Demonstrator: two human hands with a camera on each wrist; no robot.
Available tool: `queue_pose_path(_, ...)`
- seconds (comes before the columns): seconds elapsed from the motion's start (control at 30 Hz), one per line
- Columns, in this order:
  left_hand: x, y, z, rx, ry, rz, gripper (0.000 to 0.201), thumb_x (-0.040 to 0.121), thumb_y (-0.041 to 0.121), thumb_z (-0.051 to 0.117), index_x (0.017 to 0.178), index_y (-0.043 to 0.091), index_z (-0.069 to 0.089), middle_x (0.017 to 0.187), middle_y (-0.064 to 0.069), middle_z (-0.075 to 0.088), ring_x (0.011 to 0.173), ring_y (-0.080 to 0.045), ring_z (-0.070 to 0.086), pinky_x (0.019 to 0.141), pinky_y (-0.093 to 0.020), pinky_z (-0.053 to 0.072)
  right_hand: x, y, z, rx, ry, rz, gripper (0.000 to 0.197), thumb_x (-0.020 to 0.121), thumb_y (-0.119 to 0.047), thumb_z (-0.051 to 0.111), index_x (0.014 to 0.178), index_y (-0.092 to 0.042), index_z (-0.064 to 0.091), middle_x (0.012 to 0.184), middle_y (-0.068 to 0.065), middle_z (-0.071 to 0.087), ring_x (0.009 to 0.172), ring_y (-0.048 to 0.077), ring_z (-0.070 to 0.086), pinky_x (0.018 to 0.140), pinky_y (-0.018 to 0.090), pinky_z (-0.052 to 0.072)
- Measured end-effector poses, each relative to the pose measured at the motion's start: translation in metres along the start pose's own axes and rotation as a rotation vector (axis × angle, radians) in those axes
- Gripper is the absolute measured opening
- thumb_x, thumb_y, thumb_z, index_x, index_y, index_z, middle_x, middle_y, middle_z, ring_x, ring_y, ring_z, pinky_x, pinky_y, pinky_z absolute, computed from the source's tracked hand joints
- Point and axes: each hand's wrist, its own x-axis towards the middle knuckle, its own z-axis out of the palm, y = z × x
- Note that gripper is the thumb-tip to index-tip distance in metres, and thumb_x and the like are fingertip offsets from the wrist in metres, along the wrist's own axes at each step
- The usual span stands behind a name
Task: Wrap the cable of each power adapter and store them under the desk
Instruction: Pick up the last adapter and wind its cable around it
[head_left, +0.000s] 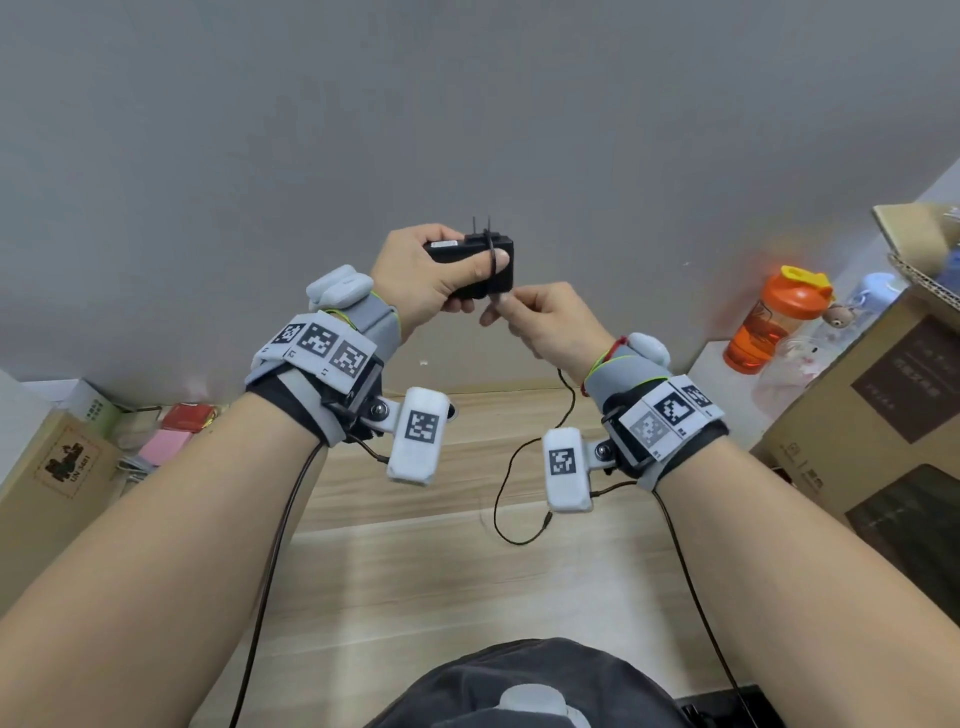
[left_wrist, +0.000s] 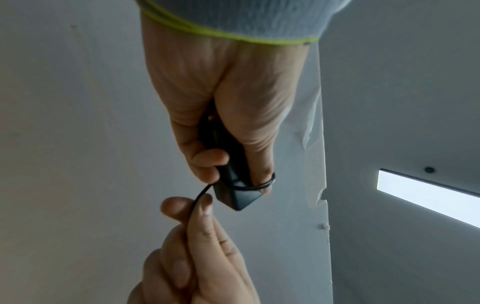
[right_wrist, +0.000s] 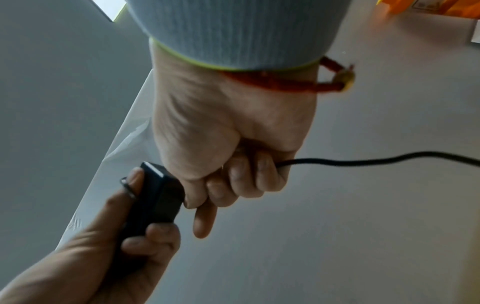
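Power adapter (head_left: 485, 265), a small rigid black block, probably light, sits clasped in the left hand (head_left: 431, 278) above the desk (head_left: 415, 545). At its 6 o'clock, the right hand (head_left: 545, 325) pinches the thin, limp cable (head_left: 506, 483); one turn crosses the thumb.

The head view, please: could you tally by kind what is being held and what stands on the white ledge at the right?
Power adapter with cable: 1
Orange bottle: 1
Pale blue bottle: 1
Cardboard boxes: 2
Total: 5
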Motion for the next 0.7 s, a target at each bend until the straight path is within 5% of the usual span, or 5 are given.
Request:
queue_pose_path(0.23,0.009,-0.014,-0.008,0.089,0.041,-0.051,0.031,0.074,0.02,0.086,0.081,0.01,0.058,0.078,-0.012,0.065,0.044,-0.014,0.06,0.044,-0.023,0.049,-0.01,-0.023,-0.001,-0.146,-0.111,-0.07,0.03,0.098,-0.033,0.058,0.083,-0.016,0.078,0.047,-0.011,0.029,0.049,0.008,0.027,0.05,0.02,0.025)
queue_pose_path(0.37,0.008,-0.021,-0.013,0.224,-0.025,-0.059,0.04,0.064,0.035,0.092,0.079,0.015,0.06,0.077,-0.012,0.071,0.053,-0.024,0.064,0.051,-0.03,0.053,-0.008,-0.032,-0.014,-0.174,-0.077,-0.122,0.027,0.094,-0.033,0.064,0.079,-0.016,0.077,0.057,0.0,0.043,0.056,0.013,0.032,0.056,0.026,0.025)
queue_pose_path(0.47,0.006,-0.023,-0.013,0.298,-0.077,-0.049,0.038,0.059,0.038,0.09,0.079,0.019,0.063,0.077,-0.016,0.073,0.054,-0.025,0.065,0.057,-0.034,0.054,-0.004,-0.037,-0.024,-0.143,-0.027,-0.146,0.027,0.094,-0.029,0.065,0.079,-0.01,0.076,0.052,-0.009,0.051,0.05,0.005,0.034,0.054,0.021,0.029)
queue_pose_path(0.7,-0.009,-0.011,-0.006,0.327,-0.266,0.005,0.039,0.059,0.038,0.089,0.078,0.017,0.063,0.068,-0.012,0.07,0.056,-0.028,0.064,0.058,-0.049,0.055,0.014,-0.033,-0.042,-0.13,0.094,-0.16,0.025,0.094,-0.032,0.064,0.071,-0.025,0.07,0.073,0.003,0.063,0.072,0.012,0.049,0.071,0.027,0.039)
